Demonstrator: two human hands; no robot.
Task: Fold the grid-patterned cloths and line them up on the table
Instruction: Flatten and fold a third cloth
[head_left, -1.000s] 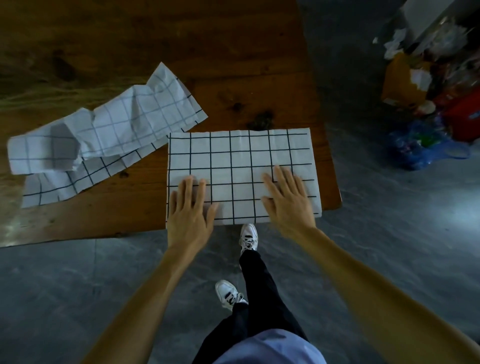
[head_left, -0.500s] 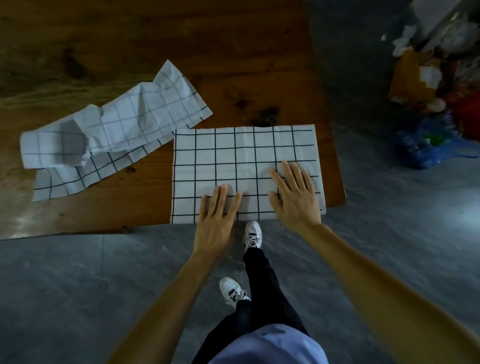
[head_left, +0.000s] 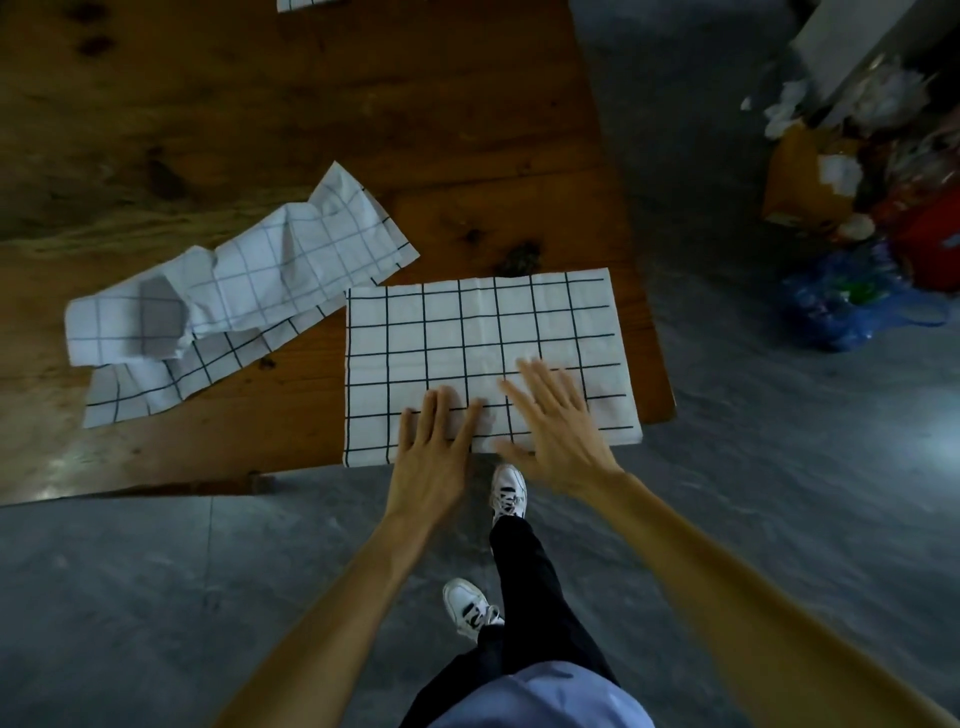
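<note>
Looking down, we see both hands flat on the folded cloth (head_left: 483, 353) in the middle of the frame, at the near edge of the wooden table (head_left: 311, 104). Our left hand (head_left: 431, 457) lies with straight fingers — our right hand (head_left: 558, 426) is spread wide beside it. A crumpled cloth (head_left: 234, 291) sits to the left, touching its corner.

Left hand (head_left: 434, 457) and right hand (head_left: 558, 434), flat, fingers straight, side by side.
</note>
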